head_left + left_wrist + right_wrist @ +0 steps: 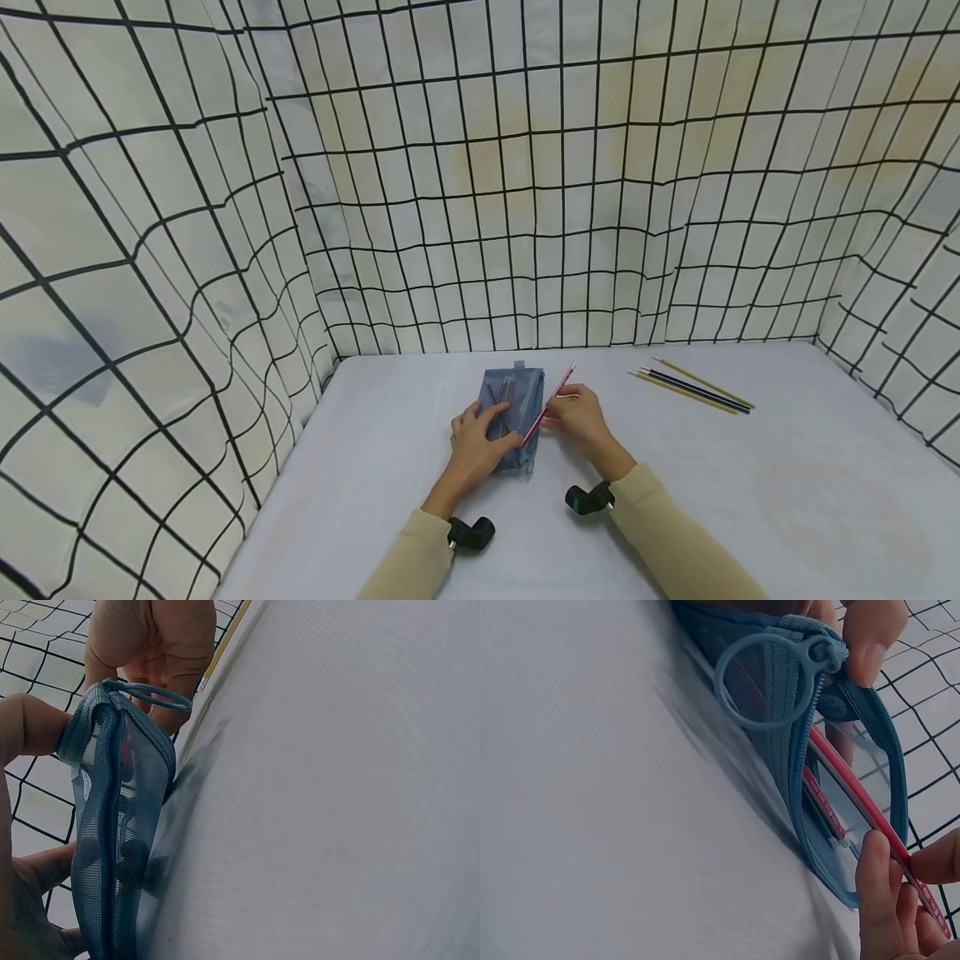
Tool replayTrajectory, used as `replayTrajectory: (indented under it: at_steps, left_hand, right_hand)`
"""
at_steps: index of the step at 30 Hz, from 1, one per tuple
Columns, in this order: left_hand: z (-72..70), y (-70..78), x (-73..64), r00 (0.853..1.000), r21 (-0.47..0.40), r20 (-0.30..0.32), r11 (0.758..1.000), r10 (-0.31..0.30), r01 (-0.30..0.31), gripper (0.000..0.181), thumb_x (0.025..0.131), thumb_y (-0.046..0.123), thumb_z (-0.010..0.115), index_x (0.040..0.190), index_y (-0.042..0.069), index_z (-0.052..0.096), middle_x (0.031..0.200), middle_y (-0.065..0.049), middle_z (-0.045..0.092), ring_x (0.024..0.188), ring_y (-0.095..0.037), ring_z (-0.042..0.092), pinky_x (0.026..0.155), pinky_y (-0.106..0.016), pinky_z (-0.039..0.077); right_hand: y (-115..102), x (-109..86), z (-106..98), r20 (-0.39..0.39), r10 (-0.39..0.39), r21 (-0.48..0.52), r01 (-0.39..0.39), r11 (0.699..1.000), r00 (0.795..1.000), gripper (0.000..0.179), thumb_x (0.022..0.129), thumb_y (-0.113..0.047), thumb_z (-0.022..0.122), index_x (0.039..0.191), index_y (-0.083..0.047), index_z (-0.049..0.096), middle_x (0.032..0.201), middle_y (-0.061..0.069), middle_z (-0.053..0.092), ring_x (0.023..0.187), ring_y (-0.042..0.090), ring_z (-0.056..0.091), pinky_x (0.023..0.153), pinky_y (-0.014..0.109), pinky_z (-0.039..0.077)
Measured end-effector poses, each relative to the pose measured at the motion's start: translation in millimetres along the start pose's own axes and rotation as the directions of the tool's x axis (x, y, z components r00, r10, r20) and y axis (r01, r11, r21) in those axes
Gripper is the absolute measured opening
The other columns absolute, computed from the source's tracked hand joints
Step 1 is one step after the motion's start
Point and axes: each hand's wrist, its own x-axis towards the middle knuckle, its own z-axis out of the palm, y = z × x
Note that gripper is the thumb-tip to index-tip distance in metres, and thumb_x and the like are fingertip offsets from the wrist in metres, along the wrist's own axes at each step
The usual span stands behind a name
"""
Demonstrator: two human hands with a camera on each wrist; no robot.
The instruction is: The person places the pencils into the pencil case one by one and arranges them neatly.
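A blue mesh zip pouch (pixel 531 392) lies on the white table, with slim items showing inside it. My left hand (pixel 476 437) grips it, fingers spread over the top and thumb at the zipped edge. In the right wrist view the zip gapes and a ring pull (pixel 720 684) hangs from it. My right hand (pixel 581 417) pinches a red pencil (pixel 855 787) near one end, between thumb and fingers. The pencil's other end reaches in through the opening, beside another red pencil (pixel 825 802) inside the pouch.
To the right on the table (pixel 825 500) lie several pencils, yellow (pixel 705 382) and black (pixel 697 388), side by side at a slant. Black netting (pixel 487 200) over white sheeting rises behind and at both sides. A small black camera (pixel 471 533) sits at each wrist.
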Motion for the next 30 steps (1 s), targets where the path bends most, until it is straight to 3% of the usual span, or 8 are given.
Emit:
replayTrajectory:
  at_steps: [7, 13, 21, 30]
  left_hand:
    - [-0.3, 0.4, -0.3, 1.0, 0.006, 0.0, 1.0, 0.004, -0.004, 0.071, 0.078, 0.047, 0.071, 0.144, 0.025, 0.059, 0.165, -0.019, 0.027, 0.146, -0.045, 0.021, 0.11, -0.074, 0.026]
    - [0.2, 1.1, 0.2, 1.0, 0.014, -0.003, 1.0, 0.0, 0.0, 0.07, 0.079, 0.047, 0.071, 0.144, 0.025, 0.059, 0.165, -0.02, 0.027, 0.146, -0.045, 0.021, 0.11, -0.073, 0.027]
    - [0.4, 1.4, 0.3, 1.0, 0.014, 0.002, 1.0, 0.004, -0.004, 0.07, 0.08, 0.047, 0.072, 0.145, 0.024, 0.058, 0.164, -0.02, 0.027, 0.145, -0.045, 0.022, 0.11, -0.072, 0.027]
    - [0.1, 0.5, -0.2, 1.0, 0.009, 0.007, 1.0, -0.003, 0.003, 0.07, 0.081, 0.047, 0.071, 0.146, 0.026, 0.057, 0.165, -0.019, 0.026, 0.145, -0.043, 0.021, 0.11, -0.071, 0.028]
  right_hand:
    - [0.2, 0.0, -0.9, -0.012, -0.013, 0.052, 0.014, 0.999, 1.0, 0.046, 0.093, 0.001, 0.057, 0.136, 0.011, 0.044, 0.113, 0.024, 0.062, 0.088, 0.019, 0.069, 0.073, 0.03, 0.062]
    - [0.9, -2.8, 6.2, 0.028, -0.006, 0.052, 0.004, 0.999, 1.0, 0.045, 0.094, 0.0, 0.06, 0.134, 0.011, 0.043, 0.114, 0.026, 0.063, 0.085, 0.019, 0.07, 0.071, 0.03, 0.062]
    - [7.4, -5.8, 16.2, 0.079, 0.006, -0.003, -0.006, 1.0, 0.997, 0.043, 0.09, 0.001, 0.066, 0.128, 0.01, 0.048, 0.104, 0.022, 0.069, 0.074, 0.016, 0.07, 0.068, 0.03, 0.061]
    - [3.4, -8.1, 18.3, 0.114, 0.024, -0.069, -0.016, 0.998, 0.993, 0.035, 0.09, 0.0, 0.07, 0.12, 0.01, 0.055, 0.101, 0.017, 0.067, 0.072, 0.016, 0.07, 0.068, 0.031, 0.061]
